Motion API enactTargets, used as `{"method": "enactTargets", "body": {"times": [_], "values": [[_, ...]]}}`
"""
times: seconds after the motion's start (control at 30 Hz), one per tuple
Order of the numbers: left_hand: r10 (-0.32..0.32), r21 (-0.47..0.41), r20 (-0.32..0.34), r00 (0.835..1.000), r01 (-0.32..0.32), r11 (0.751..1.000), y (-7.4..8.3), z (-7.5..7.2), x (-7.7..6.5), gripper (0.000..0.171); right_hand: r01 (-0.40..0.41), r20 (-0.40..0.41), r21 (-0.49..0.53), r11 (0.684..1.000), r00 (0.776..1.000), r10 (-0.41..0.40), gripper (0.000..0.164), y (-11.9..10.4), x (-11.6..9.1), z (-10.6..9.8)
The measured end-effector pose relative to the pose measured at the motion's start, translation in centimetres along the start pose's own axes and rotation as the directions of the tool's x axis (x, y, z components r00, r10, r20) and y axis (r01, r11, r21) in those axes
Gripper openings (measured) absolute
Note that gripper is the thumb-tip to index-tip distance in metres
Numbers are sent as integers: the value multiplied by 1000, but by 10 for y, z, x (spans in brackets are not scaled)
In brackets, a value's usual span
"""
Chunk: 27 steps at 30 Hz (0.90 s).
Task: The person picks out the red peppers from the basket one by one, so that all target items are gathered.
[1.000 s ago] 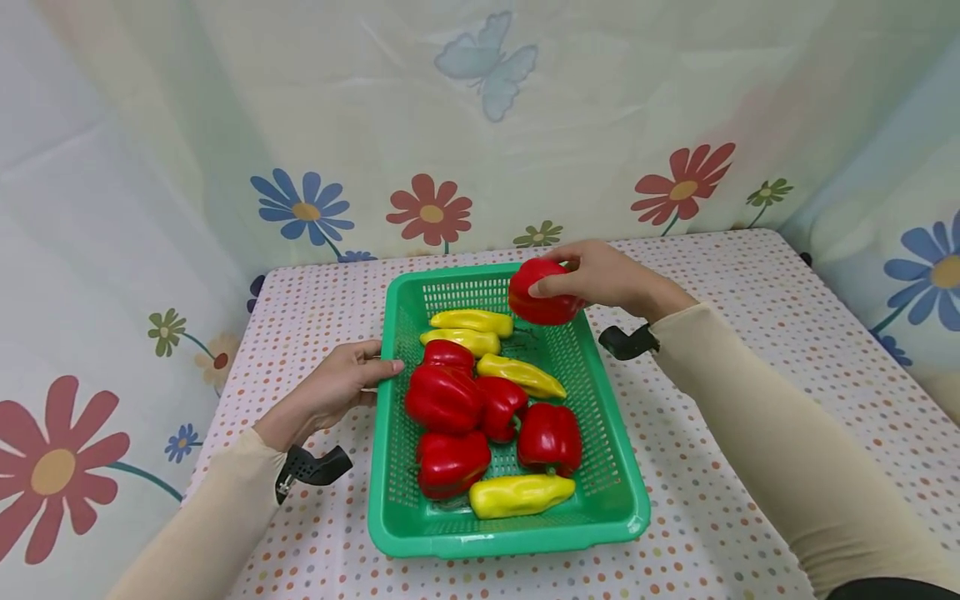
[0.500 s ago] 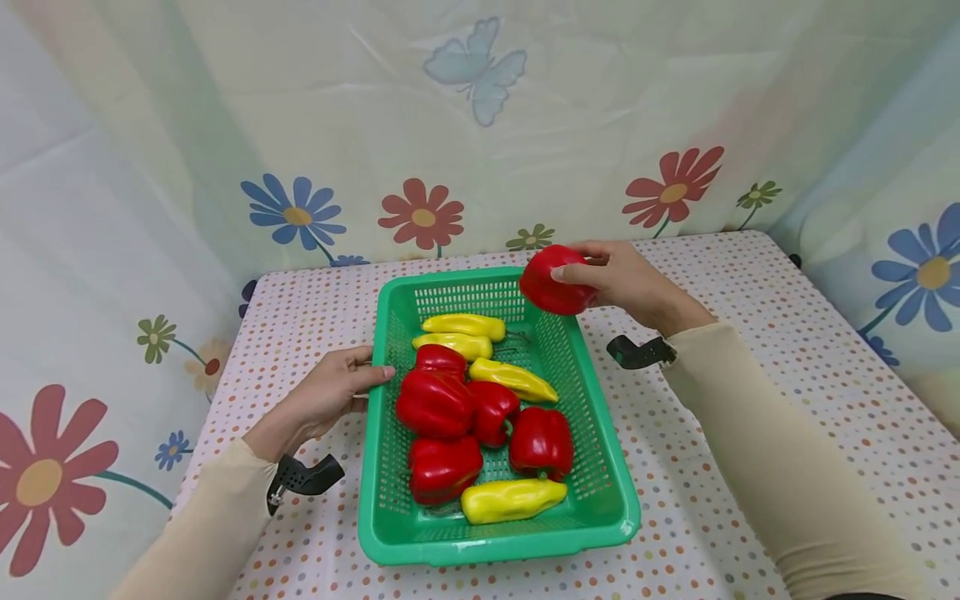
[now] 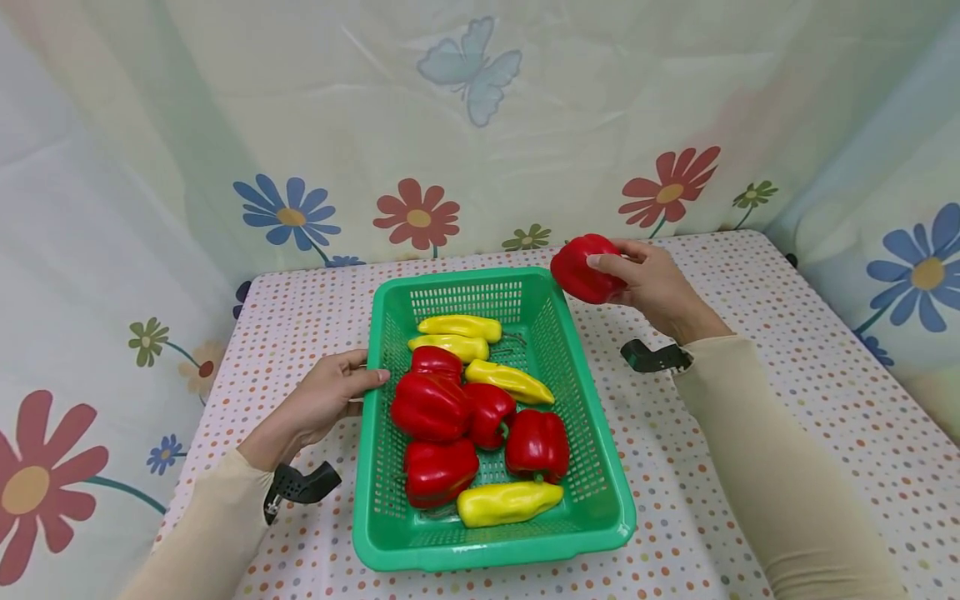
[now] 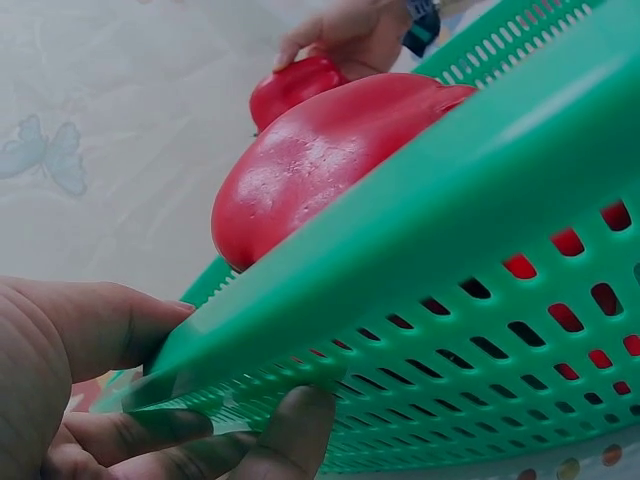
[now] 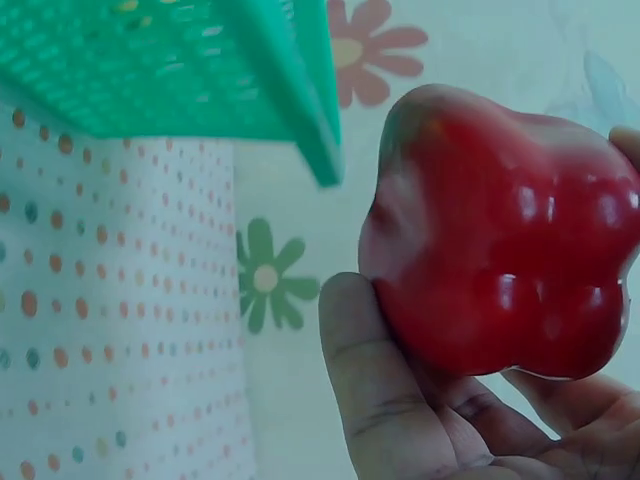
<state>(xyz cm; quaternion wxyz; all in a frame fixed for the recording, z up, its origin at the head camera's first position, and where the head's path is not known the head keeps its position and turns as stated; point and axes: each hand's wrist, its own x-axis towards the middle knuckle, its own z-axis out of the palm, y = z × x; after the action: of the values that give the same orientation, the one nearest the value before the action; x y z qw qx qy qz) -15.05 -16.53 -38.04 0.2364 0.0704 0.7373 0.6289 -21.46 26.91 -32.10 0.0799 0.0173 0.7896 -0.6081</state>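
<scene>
A green plastic basket [image 3: 495, 553] with slotted walls holds several red bell peppers [image 3: 431, 407] and several yellow long peppers [image 3: 510, 504]. My left hand [image 3: 324, 400] grips its left rim, thumb on top and fingers against the outer wall, as the left wrist view shows up close. My right hand [image 3: 652, 283] holds one red bell pepper [image 3: 587, 268] above the basket's far right corner. In the right wrist view that bell pepper [image 5: 500, 230] is held between thumb and fingers, its lobed end facing the camera.
The basket stands on a table with a polka-dot cloth [image 3: 750, 333]. Behind it hangs a pale curtain [image 3: 600, 100] printed with flowers and a butterfly, and more curtain closes off both sides.
My right hand has carried the bell pepper up and to the right, from over the basket's inside to its far right corner. My left hand keeps its grip on the rim.
</scene>
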Motion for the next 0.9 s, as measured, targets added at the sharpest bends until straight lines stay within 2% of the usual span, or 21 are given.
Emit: {"method": "enactTargets", "body": {"times": [0.5,0.9], "values": [[-6,-9,-12,1000,6,1000,0,0,-5,55,-117,-127,57,991,984,124,93,36,12,-16],[1,-1,-8,1000,-1,1000,0,1,-2,55,-160,-165,59,985,972,168,92,56,19,-21]]}}
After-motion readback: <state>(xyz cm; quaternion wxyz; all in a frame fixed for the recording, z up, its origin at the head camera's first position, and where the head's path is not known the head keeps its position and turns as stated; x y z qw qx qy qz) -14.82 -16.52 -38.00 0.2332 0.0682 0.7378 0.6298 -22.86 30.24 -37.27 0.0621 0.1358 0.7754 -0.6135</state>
